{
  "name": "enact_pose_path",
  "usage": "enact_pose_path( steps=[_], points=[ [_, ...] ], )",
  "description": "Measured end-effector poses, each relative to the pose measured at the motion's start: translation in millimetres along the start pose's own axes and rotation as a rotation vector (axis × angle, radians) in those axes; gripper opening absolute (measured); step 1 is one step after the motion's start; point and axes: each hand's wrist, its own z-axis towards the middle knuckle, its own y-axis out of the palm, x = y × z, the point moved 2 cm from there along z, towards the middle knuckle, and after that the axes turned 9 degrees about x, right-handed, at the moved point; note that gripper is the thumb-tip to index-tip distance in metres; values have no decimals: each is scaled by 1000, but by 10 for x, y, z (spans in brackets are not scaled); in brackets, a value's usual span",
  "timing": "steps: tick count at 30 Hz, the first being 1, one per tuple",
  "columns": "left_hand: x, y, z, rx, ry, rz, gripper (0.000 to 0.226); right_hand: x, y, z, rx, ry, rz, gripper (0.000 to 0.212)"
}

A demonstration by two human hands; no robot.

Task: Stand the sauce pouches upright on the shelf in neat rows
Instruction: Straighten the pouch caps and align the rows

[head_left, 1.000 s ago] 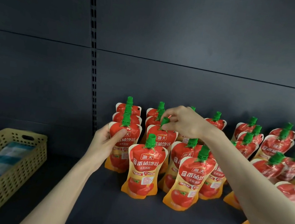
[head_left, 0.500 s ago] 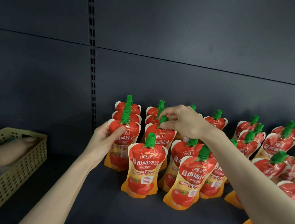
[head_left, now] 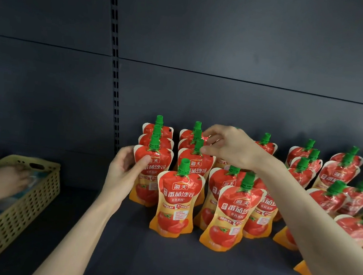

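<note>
Across the dark shelf [head_left: 161,266] the sauce pouches [head_left: 235,213] stand in rows running front to back, red with green tops, those nearest the right edge leaning. At far left sits a tan perforated basket [head_left: 20,209] with another person's hand [head_left: 10,183] inside it. The left hand [head_left: 124,173] grips the front pouch [head_left: 160,157] of the leftmost row, thumb across its face, and the right hand [head_left: 231,147] hovers over the next row, fingers loosely curled, thumb tip at a green cap [head_left: 198,145]: pinching or only touching, cannot tell.

A perforated yellow basket [head_left: 23,207] sits at left.
</note>
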Motion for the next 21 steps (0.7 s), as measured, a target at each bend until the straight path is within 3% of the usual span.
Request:
enact_pose_path(
  steps=[5, 9, 13, 16, 21],
  points=[
    [-26, -95, -297, 195, 174, 114, 39, 115, -153, -327, 86, 4, 51, 30],
    [7, 77, -594, 57, 151, 8, 22, 199, -224, -470, -3, 84, 52, 23],
    [-5, 303, -723, -131, 41, -92, 27, 162, -309, -457, -66, 125, -6, 19],
    [-15, 344, -743, -154, 42, -71, 17, 78, -307, -434, -91, 95, -26, 17],
    [-7, 178, -719, -122, 45, -71, 21, -142, -222, -375, -98, 44, -37, 18]
  ],
)
